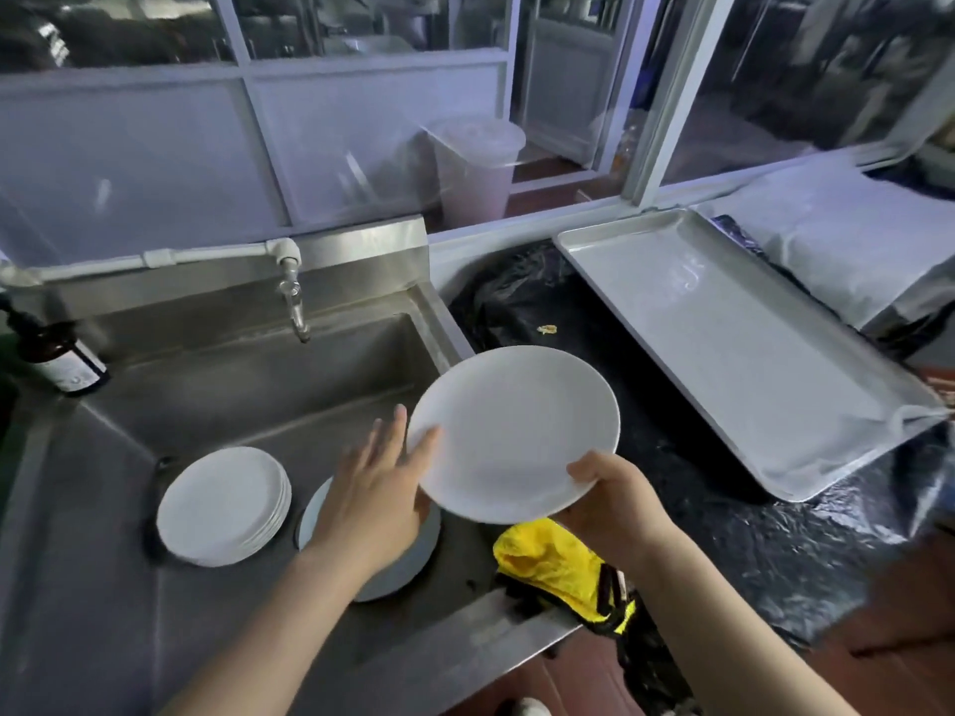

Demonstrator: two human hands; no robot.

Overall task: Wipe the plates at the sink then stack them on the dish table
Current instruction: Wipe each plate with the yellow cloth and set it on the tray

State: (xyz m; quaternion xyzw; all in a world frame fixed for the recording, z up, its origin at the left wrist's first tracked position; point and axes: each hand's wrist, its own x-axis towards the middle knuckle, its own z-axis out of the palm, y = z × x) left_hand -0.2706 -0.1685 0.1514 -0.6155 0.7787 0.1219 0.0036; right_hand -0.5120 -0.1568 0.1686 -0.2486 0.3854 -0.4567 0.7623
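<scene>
The right hand [607, 488] grips the near rim of a white plate [514, 431], held tilted over the sink's [248, 364] right edge. The left hand [374, 488], fingers straight, touches its left rim. A plate stack [222, 506] sits in the basin; a tray [734, 343] lies apart to the right.

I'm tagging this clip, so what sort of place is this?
Probably a commercial kitchen's dishwashing area: a deep steel sink, a stack of white plates in it, and a large metal tray beside it.

White plate [511, 431] held tilted above sink's [248, 385] right rim; plate stack [223, 506] inside.
</scene>
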